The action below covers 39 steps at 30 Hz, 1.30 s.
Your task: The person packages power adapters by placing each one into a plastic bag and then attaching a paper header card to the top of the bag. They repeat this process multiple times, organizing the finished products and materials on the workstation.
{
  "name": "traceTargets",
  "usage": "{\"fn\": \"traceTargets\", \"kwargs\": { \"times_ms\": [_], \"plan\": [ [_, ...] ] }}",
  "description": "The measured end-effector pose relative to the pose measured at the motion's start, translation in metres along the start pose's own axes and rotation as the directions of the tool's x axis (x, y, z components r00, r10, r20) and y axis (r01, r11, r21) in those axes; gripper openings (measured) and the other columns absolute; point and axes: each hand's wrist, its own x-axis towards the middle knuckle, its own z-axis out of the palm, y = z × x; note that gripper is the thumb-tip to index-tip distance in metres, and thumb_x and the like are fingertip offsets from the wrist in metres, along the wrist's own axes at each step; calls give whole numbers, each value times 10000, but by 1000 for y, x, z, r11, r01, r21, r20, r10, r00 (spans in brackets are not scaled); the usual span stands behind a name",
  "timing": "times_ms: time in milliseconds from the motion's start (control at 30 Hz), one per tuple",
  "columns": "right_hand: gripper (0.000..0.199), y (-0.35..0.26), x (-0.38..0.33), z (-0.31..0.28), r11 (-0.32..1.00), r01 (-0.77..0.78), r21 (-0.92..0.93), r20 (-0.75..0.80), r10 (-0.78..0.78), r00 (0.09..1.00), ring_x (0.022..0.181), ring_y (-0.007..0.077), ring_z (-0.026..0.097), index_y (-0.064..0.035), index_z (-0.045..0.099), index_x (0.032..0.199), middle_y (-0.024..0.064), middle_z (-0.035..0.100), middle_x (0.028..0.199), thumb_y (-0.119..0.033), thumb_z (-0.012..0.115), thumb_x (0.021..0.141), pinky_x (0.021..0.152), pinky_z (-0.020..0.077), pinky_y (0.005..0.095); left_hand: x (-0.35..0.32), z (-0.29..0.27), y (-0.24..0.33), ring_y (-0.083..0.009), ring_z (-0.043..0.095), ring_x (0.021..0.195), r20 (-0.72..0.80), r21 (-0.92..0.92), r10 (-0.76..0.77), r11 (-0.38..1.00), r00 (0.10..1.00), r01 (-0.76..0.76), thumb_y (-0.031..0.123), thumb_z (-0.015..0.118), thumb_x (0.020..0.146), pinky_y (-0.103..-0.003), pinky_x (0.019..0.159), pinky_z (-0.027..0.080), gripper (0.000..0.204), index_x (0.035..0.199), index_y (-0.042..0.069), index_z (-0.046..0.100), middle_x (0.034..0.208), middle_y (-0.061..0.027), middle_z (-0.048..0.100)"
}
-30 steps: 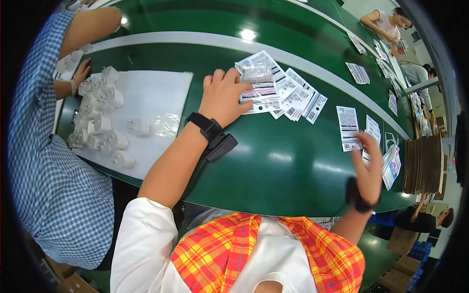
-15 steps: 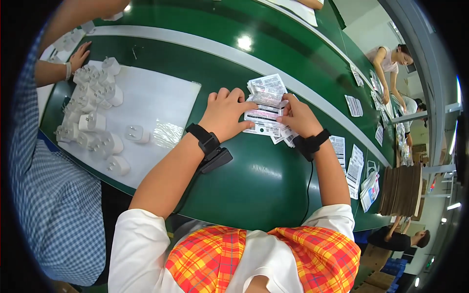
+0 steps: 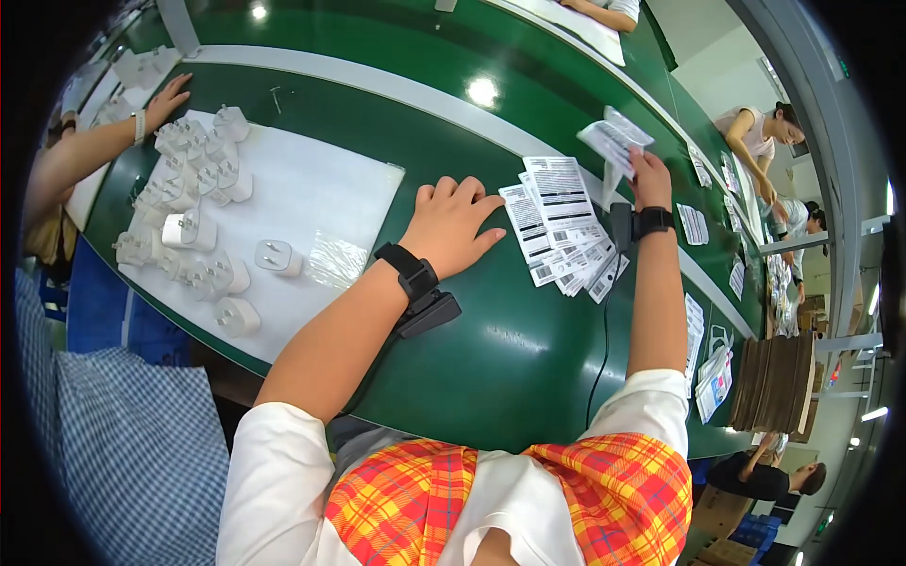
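My right hand (image 3: 649,181) pinches a flat printed white packet (image 3: 615,137) by its near edge, raised at the far side of the green worktable (image 3: 453,358). The packet looks bent and slightly blurred. Below and left of it, several similar packets (image 3: 566,212) lie fanned out, overlapping, with black print on white. Just left of this fan, my left hand (image 3: 453,226) rests over the table, thumb apart from the bent fingers, holding nothing. Each wrist wears a black strap with a small device, and a cable runs down from the right one.
At the left, several white plug adapters (image 3: 189,231) crowd a white sheet (image 3: 321,189), with a clear plastic wrap (image 3: 338,259) beside them. A co-worker's hand (image 3: 168,102) rests there. Brown cardboard (image 3: 772,382) is stacked at the right, near more printed packets (image 3: 714,382). Other people work beyond.
My right hand has moved right and away, lifting a packet off the pile. My left hand has let go of the packets and drawn slightly left. The packets now lie fanned out.
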Motion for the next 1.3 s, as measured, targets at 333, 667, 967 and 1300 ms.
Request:
{"fn": "traceTargets", "kwargs": {
  "times_ms": [333, 667, 967, 1300],
  "plan": [
    [433, -46, -139, 46, 696, 651, -303, 515, -456, 726, 1147, 336, 524, -53, 590, 1192, 176, 566, 1211, -109, 692, 775, 993, 414, 406, 3, -5, 1, -259, 499, 1061, -51, -53, 59, 997, 997, -62, 193, 594, 877, -429, 921, 369, 346, 1219, 136, 600, 1126, -52, 559],
    [378, -91, -136, 68, 816, 569, -102, 690, -354, 632, 1060, 344, 558, -18, 587, 1130, 174, 591, 1121, -142, 681, 786, 938, 447, 406, 3, 4, -2, -296, 449, 1318, 109, -168, 54, 985, 993, -36, 35, 470, 884, -516, 1118, 302, 400, 1269, 76, 570, 1361, -107, 543],
    [255, 47, 21, -10, 569, -52, -821, -44, 27, 999, 954, 397, 625, 4, 651, 952, 238, 659, 919, -172, 664, 768, 871, 496, 477, 17, 6, -1, -295, 448, 1315, 130, -106, 142, 986, 981, -128, 65, 466, 889, -538, 1110, 300, 384, 1259, 74, 570, 1372, -101, 533],
    [207, -34, -7, -11, 740, 262, -619, 55, -292, 955, 959, 347, 659, -33, 697, 968, 201, 687, 965, -178, 626, 838, 837, 533, 420, 17, 5, -6, -306, 439, 1319, 113, -179, 101, 981, 988, -79, 85, 497, 886, -552, 1114, 283, 354, 1227, 86, 589, 1380, -99, 526]
  ]
}}
